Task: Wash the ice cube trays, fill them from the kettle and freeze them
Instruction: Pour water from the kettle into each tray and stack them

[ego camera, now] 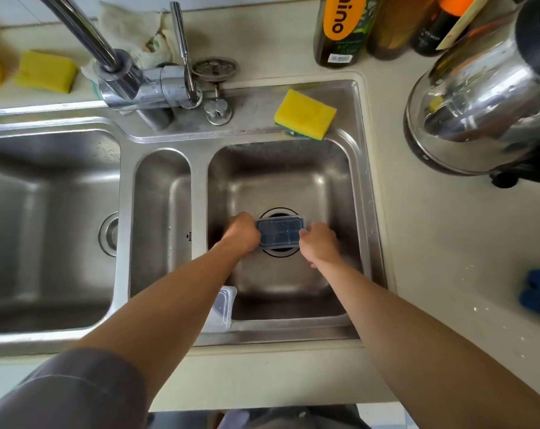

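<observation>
A small dark blue ice cube tray with a clear lid (280, 233) is held low in the right sink basin (293, 168), over the drain. My left hand (243, 233) grips its left end and my right hand (318, 243) grips its right end. A clear plastic lid (222, 308) leans on the sink's front rim, partly hidden by my left forearm. Another dark blue ice cube tray (539, 292) lies on the counter at the right edge. The shiny steel kettle (485, 97) stands on the counter at the back right.
A yellow sponge (305, 114) rests on the sink's back rim; another yellow sponge (45, 71) lies at the back left. The faucet (132, 78) points left, with no water visible. Bottles (343, 29) stand behind the sink. A large basin (45, 212) and a narrow middle basin (160, 218) lie left.
</observation>
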`<state>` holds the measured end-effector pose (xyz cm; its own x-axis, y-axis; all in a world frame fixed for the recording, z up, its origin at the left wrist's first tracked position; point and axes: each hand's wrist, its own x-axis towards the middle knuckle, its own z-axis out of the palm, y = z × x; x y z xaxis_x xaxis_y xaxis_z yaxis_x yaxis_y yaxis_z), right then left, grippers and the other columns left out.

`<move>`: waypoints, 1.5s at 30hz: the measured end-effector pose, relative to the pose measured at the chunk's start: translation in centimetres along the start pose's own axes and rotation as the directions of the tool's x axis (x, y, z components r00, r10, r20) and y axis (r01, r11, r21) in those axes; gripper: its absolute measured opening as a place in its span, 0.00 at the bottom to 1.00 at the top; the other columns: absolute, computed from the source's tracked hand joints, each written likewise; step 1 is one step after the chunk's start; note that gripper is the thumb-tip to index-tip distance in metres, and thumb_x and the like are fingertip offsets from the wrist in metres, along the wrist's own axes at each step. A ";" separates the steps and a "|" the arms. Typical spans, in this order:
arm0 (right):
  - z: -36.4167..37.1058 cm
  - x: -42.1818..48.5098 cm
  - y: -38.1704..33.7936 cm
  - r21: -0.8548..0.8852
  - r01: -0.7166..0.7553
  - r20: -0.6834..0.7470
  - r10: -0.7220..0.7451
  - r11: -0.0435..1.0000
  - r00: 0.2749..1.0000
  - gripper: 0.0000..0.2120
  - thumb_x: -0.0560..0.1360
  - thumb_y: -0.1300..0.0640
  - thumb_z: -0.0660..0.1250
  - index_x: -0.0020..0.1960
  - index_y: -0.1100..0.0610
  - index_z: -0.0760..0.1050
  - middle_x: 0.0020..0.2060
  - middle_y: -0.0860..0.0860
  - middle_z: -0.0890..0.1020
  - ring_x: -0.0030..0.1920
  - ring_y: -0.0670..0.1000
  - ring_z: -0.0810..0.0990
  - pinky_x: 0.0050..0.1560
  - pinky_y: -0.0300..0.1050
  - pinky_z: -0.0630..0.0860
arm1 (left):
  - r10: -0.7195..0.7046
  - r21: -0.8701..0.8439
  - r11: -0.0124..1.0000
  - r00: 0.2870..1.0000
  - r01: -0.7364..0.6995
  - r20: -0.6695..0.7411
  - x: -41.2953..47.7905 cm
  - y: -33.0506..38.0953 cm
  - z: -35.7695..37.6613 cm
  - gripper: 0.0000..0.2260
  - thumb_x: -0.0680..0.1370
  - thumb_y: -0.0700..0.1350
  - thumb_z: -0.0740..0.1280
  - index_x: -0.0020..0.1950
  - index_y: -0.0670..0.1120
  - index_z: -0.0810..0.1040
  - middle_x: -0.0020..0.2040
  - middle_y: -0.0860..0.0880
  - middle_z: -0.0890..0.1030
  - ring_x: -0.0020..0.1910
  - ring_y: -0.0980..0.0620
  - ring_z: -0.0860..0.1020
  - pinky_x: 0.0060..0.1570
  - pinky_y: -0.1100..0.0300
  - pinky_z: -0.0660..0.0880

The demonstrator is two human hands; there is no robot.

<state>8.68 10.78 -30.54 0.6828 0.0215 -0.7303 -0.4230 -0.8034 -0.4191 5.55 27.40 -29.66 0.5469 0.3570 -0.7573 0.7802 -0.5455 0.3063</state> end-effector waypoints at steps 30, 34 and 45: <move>-6.4 -11.2 -2.7 0.184 0.214 -0.049 -0.209 0.959 0.977 0.11 0.84 0.58 0.59 0.47 0.57 0.77 0.34 0.56 0.84 0.24 0.47 0.79 0.24 0.41 0.77 | 0.013 -0.427 0.902 0.990 -0.071 -0.138 -6.2 3.6 -4.5 0.30 0.78 0.72 0.55 0.55 0.46 0.75 0.45 0.47 0.76 0.39 0.47 0.81 0.24 0.58 0.79; -10.2 -14.5 -4.6 0.177 0.259 -0.031 -0.258 0.949 0.966 0.10 0.84 0.59 0.59 0.48 0.58 0.77 0.34 0.57 0.84 0.25 0.48 0.79 0.24 0.39 0.75 | 0.079 -0.420 0.897 0.985 -0.136 -0.151 -10.0 6.0 -6.9 0.32 0.76 0.74 0.51 0.53 0.47 0.75 0.45 0.47 0.77 0.40 0.45 0.82 0.24 0.58 0.79; -21.1 -21.2 -10.6 -0.019 0.442 -0.299 -0.427 0.897 0.853 0.27 0.76 0.30 0.59 0.43 0.55 0.74 0.39 0.54 0.83 0.40 0.56 0.84 0.47 0.58 0.83 | 0.295 -0.199 0.909 0.902 -0.367 -0.314 -18.8 13.0 -13.8 0.20 0.83 0.61 0.56 0.38 0.49 0.71 0.38 0.47 0.78 0.39 0.43 0.83 0.37 0.49 0.84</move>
<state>11.27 6.25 0.76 0.9416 0.1833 -0.2826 -0.0660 -0.7223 -0.6884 9.61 24.03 -3.43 0.8191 0.3992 -0.4119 0.5691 -0.4754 0.6709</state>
